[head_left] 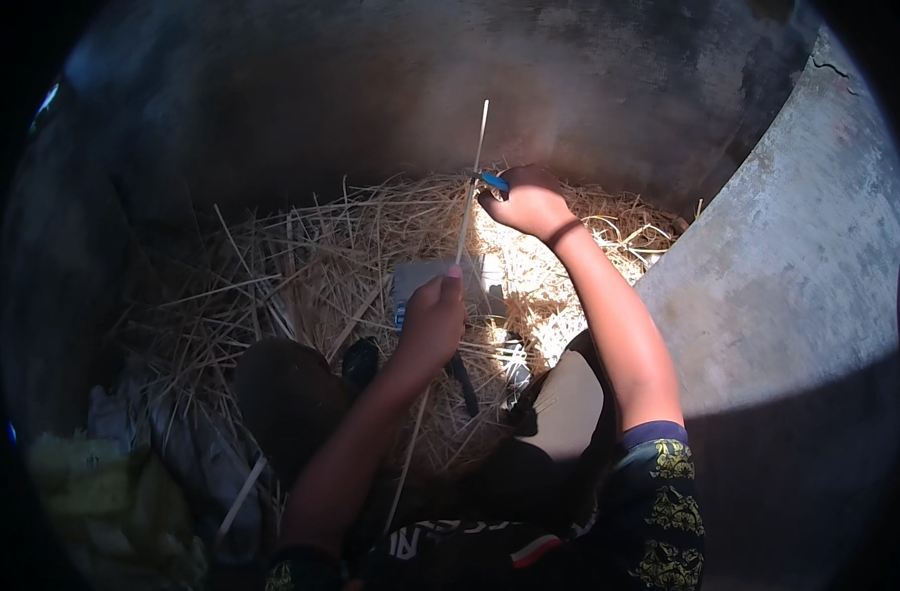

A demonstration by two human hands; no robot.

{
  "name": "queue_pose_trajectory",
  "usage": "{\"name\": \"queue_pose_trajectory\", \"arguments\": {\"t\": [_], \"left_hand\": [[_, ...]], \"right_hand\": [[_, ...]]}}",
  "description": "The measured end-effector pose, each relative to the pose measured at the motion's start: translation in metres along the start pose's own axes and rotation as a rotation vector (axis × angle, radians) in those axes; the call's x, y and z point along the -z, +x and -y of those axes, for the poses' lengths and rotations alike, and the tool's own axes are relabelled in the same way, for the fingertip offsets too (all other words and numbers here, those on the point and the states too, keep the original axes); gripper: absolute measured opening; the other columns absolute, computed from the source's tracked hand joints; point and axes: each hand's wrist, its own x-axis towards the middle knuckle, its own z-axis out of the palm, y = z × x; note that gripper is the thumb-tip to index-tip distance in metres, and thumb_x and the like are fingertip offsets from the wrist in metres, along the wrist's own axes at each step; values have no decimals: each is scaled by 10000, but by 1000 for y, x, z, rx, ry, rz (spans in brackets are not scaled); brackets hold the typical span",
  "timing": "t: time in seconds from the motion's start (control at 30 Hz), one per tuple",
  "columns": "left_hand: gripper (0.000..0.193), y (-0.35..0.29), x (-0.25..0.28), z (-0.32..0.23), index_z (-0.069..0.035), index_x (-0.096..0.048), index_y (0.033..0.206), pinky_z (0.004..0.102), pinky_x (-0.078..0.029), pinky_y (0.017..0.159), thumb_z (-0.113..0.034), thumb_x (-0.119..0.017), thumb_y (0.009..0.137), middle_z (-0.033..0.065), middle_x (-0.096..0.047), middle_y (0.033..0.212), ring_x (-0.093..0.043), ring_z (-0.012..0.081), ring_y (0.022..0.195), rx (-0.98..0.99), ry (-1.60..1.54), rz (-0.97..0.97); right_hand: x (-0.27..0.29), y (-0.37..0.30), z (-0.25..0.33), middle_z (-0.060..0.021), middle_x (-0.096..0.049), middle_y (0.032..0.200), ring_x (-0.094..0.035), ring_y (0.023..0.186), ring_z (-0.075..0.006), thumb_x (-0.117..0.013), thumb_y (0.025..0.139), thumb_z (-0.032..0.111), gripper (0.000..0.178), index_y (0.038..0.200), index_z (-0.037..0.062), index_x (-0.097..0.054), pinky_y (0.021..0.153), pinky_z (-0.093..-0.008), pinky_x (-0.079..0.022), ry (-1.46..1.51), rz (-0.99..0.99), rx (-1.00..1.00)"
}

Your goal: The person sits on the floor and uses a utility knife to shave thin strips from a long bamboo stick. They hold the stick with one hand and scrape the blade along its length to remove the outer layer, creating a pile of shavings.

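Observation:
A long, thin pale stick (466,222) stands at a slant in front of me, its tip rising above the straw. My left hand (435,320) is closed around it, thumb pressed along its side. A thinner pale length continues below that hand toward my lap. Farther up, my right hand (529,204) grips a small blue-handled tool (493,181). The tool's short dark end meets the stick; whether it is a knife or a cutter cannot be made out.
Loose straw (322,241) covers the ground between and beyond my legs. A grey slab (416,283) lies in it, with a dark bar-like thing (463,386) nearer me. A curved wall (371,108) rises ahead; a sunlit grey surface (785,256) slopes at right. Yellow-green sacking (105,502) lies lower left.

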Motion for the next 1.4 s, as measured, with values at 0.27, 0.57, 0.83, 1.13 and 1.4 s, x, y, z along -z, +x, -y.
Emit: {"name": "queue_pose_trajectory", "arguments": {"t": [0.27,0.57,0.83,1.13,1.4], "left_hand": [[345,-9,9,-15,-131,-454,854,230,-262,417,-412,-411,1051,-60,-330,602,-293,48,456,226,-365,90],[284,-8,18,-13,-127,-481,876,204,-217,380,-364,-504,1031,-74,-305,591,-257,32,429,208,-617,212],[325,-22,-6,1,-116,-468,861,217,-186,374,-393,-501,1028,-77,-295,588,-245,28,417,142,-453,43],[316,-19,-31,8,-111,-481,852,217,-194,378,-370,-499,1030,-72,-332,586,-267,25,415,200,-314,93],[301,-16,-23,5,-102,-482,858,214,-206,382,-349,-506,1027,-59,-355,604,-279,24,429,194,-206,83]], "right_hand": [[-2,-18,10,-198,-687,818,-682,804,-372,-670,806,398,339,838,63,-702,748,-456,-547,15,134,8],[-4,-20,20,-191,-696,860,-687,808,-374,-656,811,254,213,889,69,-724,744,-456,-561,22,2,-34],[-8,20,5,-166,-718,911,-706,862,-328,-613,827,212,210,949,109,-749,777,-409,-568,-169,90,-159],[-1,37,-72,-159,-735,888,-725,873,-327,-649,833,207,155,876,106,-759,768,-404,-577,-165,-206,-589],[-14,37,-81,-163,-737,889,-728,873,-329,-619,853,164,160,879,96,-762,743,-413,-584,-246,-208,-598]]}}
